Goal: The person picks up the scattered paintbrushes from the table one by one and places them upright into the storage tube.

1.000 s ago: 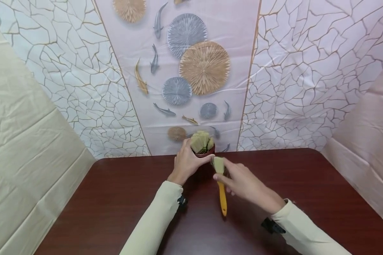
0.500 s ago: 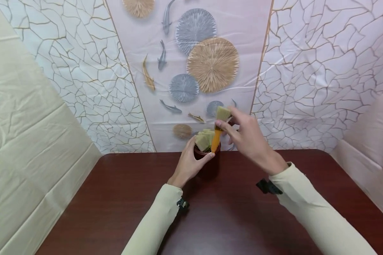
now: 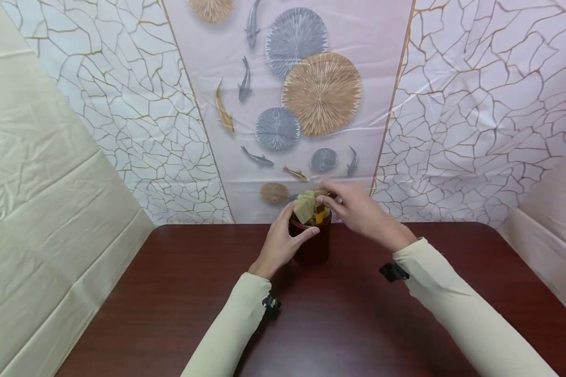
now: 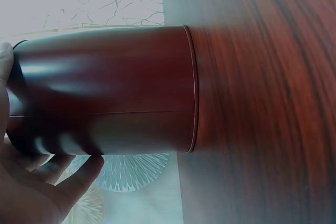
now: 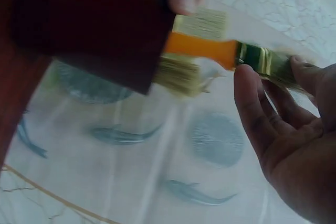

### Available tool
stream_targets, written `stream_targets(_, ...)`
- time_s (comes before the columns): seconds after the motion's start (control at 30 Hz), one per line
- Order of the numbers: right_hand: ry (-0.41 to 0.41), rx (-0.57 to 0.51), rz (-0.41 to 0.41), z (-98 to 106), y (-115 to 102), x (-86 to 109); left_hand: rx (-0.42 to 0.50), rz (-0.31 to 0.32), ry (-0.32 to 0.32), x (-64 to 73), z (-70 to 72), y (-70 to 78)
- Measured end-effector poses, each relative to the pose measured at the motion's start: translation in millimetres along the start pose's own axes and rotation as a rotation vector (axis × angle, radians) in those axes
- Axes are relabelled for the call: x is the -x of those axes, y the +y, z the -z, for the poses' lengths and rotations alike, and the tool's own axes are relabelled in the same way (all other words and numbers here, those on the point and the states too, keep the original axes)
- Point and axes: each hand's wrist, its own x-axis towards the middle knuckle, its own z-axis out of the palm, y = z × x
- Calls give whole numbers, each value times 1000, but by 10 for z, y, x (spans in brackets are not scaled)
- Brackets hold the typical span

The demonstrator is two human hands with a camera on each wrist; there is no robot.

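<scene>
A dark red cylindrical pot (image 3: 315,246) stands upright near the table's back edge, its smooth side filling much of the left wrist view. My left hand (image 3: 279,243) grips the pot around its upper part, thumb on the near side. Several paintbrushes (image 3: 304,207) stand in it with pale bristles up. Between thumb and fingers my right hand (image 3: 365,214) pinches another paintbrush (image 5: 205,48) near its bristle end. That brush's orange handle points down into the pot; its lower end is hidden inside. Green and gold bands circle its neck in the right wrist view.
The dark red wooden table (image 3: 207,293) has rounded back corners. Directly behind it hangs a patterned backdrop (image 3: 320,94) with fish and round discs. Plain pale cloth (image 3: 42,209) closes off the left side, and similar cloth hangs at the right.
My right hand has raised the paintbrush from over the table, turned it bristles up, and lowered its handle into the pot. The left hand has kept hold of the pot.
</scene>
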Motion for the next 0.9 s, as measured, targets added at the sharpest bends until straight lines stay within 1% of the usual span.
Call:
stream_targets(0.1, -14, 9, 16, -100, 77, 28, -2, -1, 6, -2, -4, 3)
stream_targets(0.2, -4, 20, 25, -219, 150, 61, -4, 12, 14, 11, -16, 1)
stream_targets(0.37, 27, 15, -10, -390, 250, 117, 8, 10, 41, 12, -38, 1)
stream_targets(0.47, 63, 27, -14, -447, 284, 153, 8, 0, 43, -5, -46, 6)
stream_targets(0.63, 108, 59, 41, -500, 286, 201, 25, 10, 28, -1, -39, 5)
stream_targets(0.7, 116, 69, 46, -526, 290, 226, 32, 12, 31, 9, -38, -1)
stream_targets(0.73, 123, 57, 43, -538, 293, 247, 31, 11, 34, 12, -40, -5)
stream_targets(0.8, 158, 31, 22, -566, 313, 296, 29, 6, 40, 12, -44, -9)
stream_targets(0.9, 256, -33, -30, -602, 341, 387, 14, 3, 48, 10, -47, -12)
